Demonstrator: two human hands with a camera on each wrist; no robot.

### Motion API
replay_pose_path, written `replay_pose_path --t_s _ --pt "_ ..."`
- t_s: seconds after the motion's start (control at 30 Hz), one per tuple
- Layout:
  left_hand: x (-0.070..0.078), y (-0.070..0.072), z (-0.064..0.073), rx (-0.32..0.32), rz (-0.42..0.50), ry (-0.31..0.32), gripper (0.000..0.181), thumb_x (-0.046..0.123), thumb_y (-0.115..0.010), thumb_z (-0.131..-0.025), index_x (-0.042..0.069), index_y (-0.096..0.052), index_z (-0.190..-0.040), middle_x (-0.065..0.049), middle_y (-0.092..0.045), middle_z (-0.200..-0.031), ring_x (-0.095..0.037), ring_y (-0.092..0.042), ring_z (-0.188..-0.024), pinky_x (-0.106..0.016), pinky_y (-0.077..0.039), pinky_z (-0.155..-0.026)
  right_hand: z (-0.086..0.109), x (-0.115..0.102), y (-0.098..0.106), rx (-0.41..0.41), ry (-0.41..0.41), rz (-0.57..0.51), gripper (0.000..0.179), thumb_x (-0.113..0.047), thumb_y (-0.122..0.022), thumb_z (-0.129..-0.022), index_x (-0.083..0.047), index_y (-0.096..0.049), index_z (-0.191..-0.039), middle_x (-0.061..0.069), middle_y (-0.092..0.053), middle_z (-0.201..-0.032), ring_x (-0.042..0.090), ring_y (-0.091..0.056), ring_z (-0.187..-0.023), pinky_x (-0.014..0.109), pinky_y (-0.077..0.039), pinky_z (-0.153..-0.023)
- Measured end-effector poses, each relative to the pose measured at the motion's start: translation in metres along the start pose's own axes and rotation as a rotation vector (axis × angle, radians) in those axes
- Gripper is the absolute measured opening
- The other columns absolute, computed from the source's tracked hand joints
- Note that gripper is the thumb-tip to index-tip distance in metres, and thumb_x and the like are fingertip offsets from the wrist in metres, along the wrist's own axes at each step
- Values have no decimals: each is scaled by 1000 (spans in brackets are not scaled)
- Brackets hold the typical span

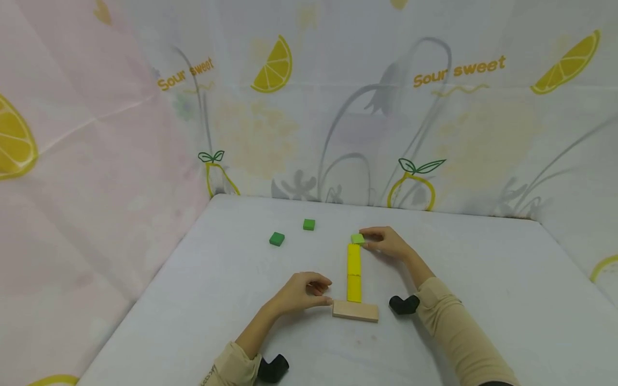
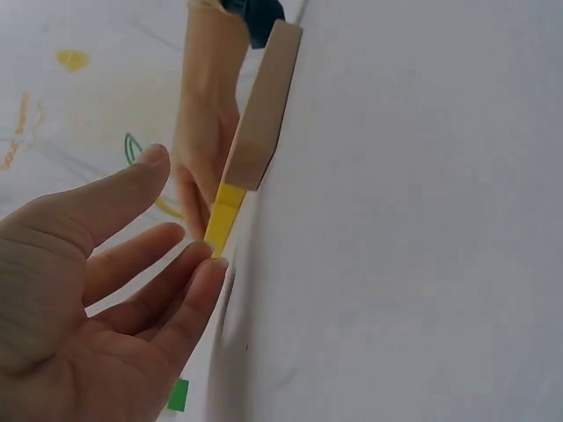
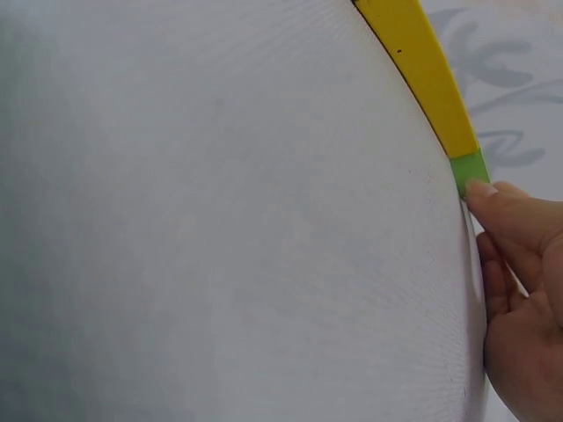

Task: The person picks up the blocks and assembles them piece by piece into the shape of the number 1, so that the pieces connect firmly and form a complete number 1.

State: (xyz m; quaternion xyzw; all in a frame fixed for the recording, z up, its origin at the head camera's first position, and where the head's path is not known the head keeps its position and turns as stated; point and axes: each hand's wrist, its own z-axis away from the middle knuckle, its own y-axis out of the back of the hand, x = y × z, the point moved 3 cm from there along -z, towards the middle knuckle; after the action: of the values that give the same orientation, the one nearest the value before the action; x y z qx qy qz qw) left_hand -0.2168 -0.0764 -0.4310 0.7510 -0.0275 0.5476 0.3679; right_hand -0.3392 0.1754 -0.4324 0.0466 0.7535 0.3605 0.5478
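Two yellow blocks (image 1: 354, 260) lie end to end in a line on the table, running away from a plain wooden block (image 1: 354, 311) set crosswise at the near end. At the far end of the line, my right hand (image 1: 388, 244) pinches a light green block (image 1: 357, 239) between thumb and fingers. The right wrist view shows this green block (image 3: 469, 167) against the end of a yellow block (image 3: 427, 70). My left hand (image 1: 300, 292) is beside the wooden block's left end, fingers loosely bent and holding nothing. Whether its thumb tip touches the wood is unclear.
Two darker green blocks (image 1: 277, 239) lie apart to the far left of the line. A white cloth covers the table (image 1: 483, 279); a lemon-printed curtain (image 1: 328, 107) hangs behind and at the sides. A black device (image 1: 404, 305) is at the right wrist, another (image 1: 273, 369) at the left.
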Motion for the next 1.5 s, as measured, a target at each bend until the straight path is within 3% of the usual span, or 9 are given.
replay_pose_path --t_s 0.23,0.53,0.77,0.87,1.07,1.2,1.4,1.5 --pt "-7 21 -1 100 -55 1 33 15 -73 -82 -6 -65 -106 -11 -67 -93 -20 -61 -85 -26 -51 -76 7 -26 4 0 -19 -17 40 4 -61 -85 17 -51 -122 34 -51 -125 46 -44 -121 56 -32 -101" --pt "-13 40 -2 268 -106 4 24 8 -72 -81 -7 -66 -99 -10 -67 -85 -18 -62 -77 -25 -52 -70 0 3 2 5 -32 7 42 -8 -66 -86 9 -56 -123 26 -55 -126 40 -46 -122 51 -34 -102" --pt "-21 63 -5 484 -161 30 20 1 -74 -76 -8 -67 -92 -11 -65 -77 -18 -61 -68 -22 -50 -63 -2 10 2 7 -39 3 42 -8 -66 -85 8 -56 -123 26 -55 -127 40 -46 -122 52 -34 -102" --pt "-23 73 -6 547 -161 29 21 -1 -75 -75 -10 -66 -92 -13 -65 -76 -21 -61 -68 -22 -50 -62 -2 10 2 8 -43 -1 42 -7 -66 -85 9 -56 -123 26 -55 -127 40 -46 -122 52 -34 -102" --pt "-32 90 -9 580 -144 49 22 -2 -74 -75 -12 -65 -93 -15 -65 -79 -26 -61 -71 -18 -48 -64 2 -7 1 7 -36 -9 42 -2 -65 -85 13 -54 -123 29 -53 -127 42 -45 -122 53 -34 -102" --pt "-38 98 -11 591 -174 77 23 0 -75 -75 -11 -66 -93 -19 -65 -83 -29 -62 -74 -25 -51 -66 6 -27 1 -3 -42 -3 41 3 -63 -85 16 -52 -122 32 -52 -126 45 -45 -121 54 -34 -101" --pt "-44 105 -11 641 -270 138 31 7 -76 -75 -9 -65 -99 -25 -62 -94 -36 -58 -84 -42 -48 -73 -1 1 -1 9 -43 -4 42 -1 -65 -85 13 -54 -123 29 -53 -127 42 -45 -122 53 -33 -102" --pt "-48 107 -12 626 -271 183 37 10 -75 -76 -10 -63 -104 -27 -61 -100 -39 -57 -90 -47 -47 -78 -3 11 -2 14 -37 -9 42 -5 -67 -84 9 -56 -123 26 -55 -127 40 -46 -123 51 -34 -103"
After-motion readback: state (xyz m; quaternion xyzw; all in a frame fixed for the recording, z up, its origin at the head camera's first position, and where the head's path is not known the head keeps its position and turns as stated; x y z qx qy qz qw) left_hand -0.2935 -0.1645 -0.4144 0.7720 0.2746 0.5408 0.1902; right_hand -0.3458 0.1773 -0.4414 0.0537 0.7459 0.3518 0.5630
